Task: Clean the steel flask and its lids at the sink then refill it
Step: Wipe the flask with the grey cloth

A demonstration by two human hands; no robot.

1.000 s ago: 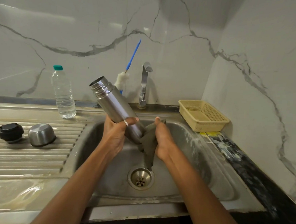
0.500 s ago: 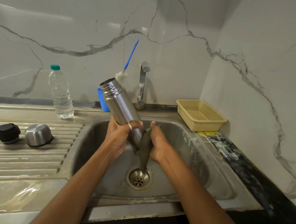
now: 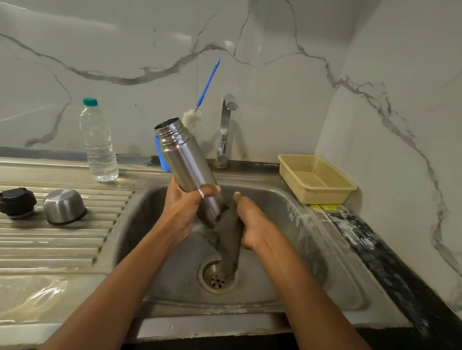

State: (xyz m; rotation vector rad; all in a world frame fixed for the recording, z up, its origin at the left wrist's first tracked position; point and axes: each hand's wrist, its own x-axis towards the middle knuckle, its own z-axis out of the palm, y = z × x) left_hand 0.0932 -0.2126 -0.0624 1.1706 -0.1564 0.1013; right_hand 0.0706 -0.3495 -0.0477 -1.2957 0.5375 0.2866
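My left hand (image 3: 186, 207) grips the open steel flask (image 3: 183, 158) around its lower body, tilted with its mouth up and to the left, over the sink basin (image 3: 314, 261). My right hand (image 3: 251, 219) holds a grey cloth (image 3: 227, 237) against the flask's base; the cloth hangs down toward the drain (image 3: 218, 278). On the draining board (image 3: 31, 243) at the left lie the black inner lid (image 3: 16, 202) and the steel cup lid (image 3: 64, 206), mouth down.
A clear water bottle (image 3: 98, 142) with a green cap stands at the back left. A blue cup (image 3: 162, 155) with a bottle brush (image 3: 206, 88) stands behind the flask, beside the tap (image 3: 224, 128). A beige basket (image 3: 316, 178) sits on the right counter.
The flask has tipped more upright and shifted right, uncovering the blue cup. My right hand has slid the cloth down along the flask's base.
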